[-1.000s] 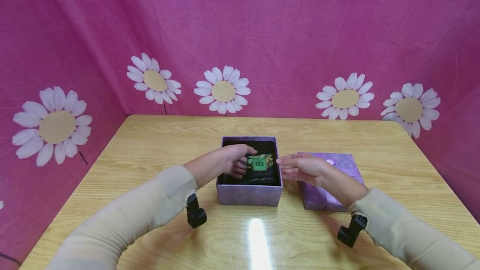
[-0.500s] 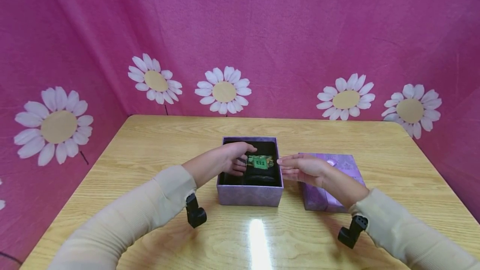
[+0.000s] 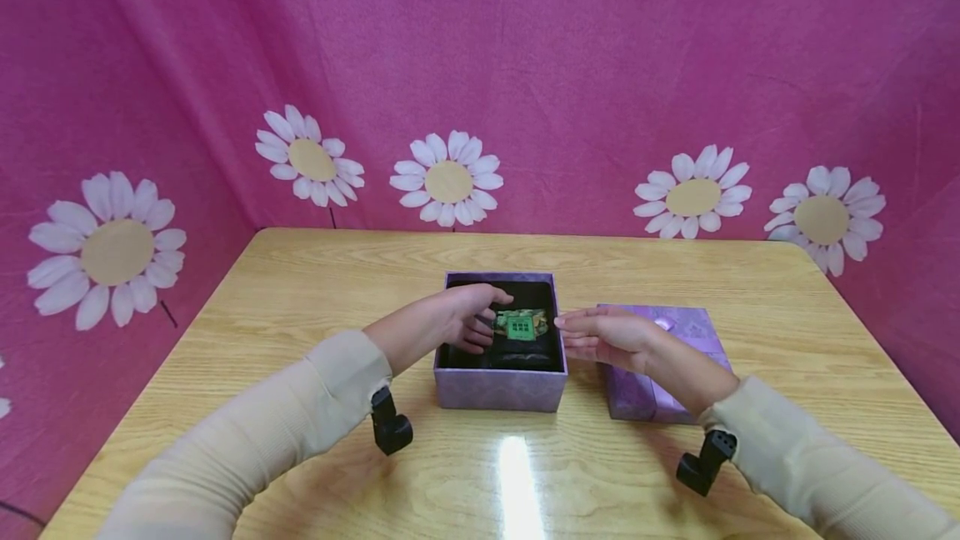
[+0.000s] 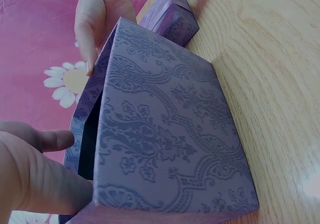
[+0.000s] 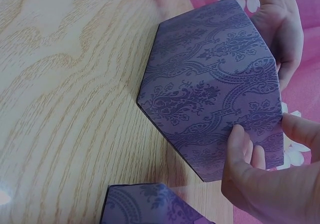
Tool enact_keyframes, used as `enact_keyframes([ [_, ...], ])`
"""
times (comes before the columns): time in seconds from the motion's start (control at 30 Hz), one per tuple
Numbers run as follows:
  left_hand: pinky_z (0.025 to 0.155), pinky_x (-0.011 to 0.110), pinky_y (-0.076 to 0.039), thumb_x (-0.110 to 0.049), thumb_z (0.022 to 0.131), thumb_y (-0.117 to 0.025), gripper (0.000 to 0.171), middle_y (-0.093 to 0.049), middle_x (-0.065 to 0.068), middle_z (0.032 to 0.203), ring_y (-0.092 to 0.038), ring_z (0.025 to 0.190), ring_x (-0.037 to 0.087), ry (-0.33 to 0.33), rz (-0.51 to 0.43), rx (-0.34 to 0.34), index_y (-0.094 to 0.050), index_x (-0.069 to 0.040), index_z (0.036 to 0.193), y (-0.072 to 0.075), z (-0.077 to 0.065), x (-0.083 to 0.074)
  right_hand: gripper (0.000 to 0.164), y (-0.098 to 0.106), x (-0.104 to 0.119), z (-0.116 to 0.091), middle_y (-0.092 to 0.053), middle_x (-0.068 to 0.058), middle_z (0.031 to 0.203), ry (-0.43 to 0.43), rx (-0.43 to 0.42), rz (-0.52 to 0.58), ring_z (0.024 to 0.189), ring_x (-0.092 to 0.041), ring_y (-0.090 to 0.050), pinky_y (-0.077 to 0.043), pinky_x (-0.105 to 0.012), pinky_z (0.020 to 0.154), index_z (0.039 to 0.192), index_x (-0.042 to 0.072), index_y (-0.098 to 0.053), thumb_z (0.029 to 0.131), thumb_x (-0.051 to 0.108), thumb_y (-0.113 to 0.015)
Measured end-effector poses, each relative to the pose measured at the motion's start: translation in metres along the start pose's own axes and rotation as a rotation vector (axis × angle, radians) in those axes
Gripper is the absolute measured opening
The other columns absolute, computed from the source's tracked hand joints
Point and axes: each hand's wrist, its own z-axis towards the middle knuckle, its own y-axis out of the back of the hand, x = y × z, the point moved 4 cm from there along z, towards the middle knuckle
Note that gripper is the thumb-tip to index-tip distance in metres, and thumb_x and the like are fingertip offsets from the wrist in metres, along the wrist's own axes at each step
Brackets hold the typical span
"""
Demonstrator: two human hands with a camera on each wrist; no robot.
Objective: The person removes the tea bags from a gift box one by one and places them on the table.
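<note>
A purple patterned box (image 3: 499,390) stands without its lid on the table. In it lies a dark packet with a green label (image 3: 520,326), its left part hidden by my left hand (image 3: 471,319). That hand reaches over the left side into the box, its fingers spread beside the packet; whether they touch it I cannot tell. Outside the right wall is my right hand (image 3: 609,338), fingers straight. In the right wrist view its fingertips (image 5: 237,134) rest against the outer wall, with the thumb at the rim.
Right of the box lies the purple lid (image 3: 675,357) with a ribbon and bow, partly under my right forearm. The wooden table (image 3: 330,273) ends at a pink cloth (image 3: 555,90) with white flowers. A black wrist camera (image 3: 392,423) hangs below each cuff.
Both hands stay almost where they were. The packet has shifted slightly in the box, its lower edge showing straighter than a second ago.
</note>
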Motion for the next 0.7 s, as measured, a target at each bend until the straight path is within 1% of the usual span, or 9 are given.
enact_keyframes([
  [0.33,0.107,0.046,-0.044,-0.036,0.092,-0.058,0.061,-0.049,0.022,0.14,-0.049,0.128,0.035,0.008,-0.002,-0.036,-0.045,0.003,0.137,-0.0034,0.0059,0.0037,0.041,0.0006,-0.0007,-0.0003,-0.07,0.005,0.084,0.003,0.003,0.007,0.083,-0.005,-0.067,-0.056,-0.021,0.081,0.128,-0.014,-0.04,0.097,0.01,-0.052],
  [0.53,0.106,0.046,-0.045,-0.036,0.093,-0.057,0.061,-0.047,0.022,0.141,-0.048,0.128,0.036,0.002,-0.007,-0.04,-0.044,0.003,0.138,-0.0033,0.0066,0.0009,0.046,0.0006,0.0001,-0.0002,-0.069,0.004,0.085,-0.002,-0.004,0.013,0.083,-0.006,-0.066,-0.056,-0.021,0.081,0.131,-0.016,-0.038,0.097,0.011,-0.053],
  [0.7,0.109,0.043,-0.043,-0.035,0.094,-0.055,0.062,-0.043,0.02,0.146,-0.045,0.132,0.034,-0.005,-0.006,-0.032,-0.041,0.003,0.14,-0.0045,0.0093,-0.0009,0.044,0.001,-0.0007,0.0005,-0.069,0.004,0.084,-0.001,-0.004,0.023,0.082,-0.006,-0.066,-0.056,-0.021,0.081,0.13,-0.015,-0.038,0.097,0.01,-0.052],
])
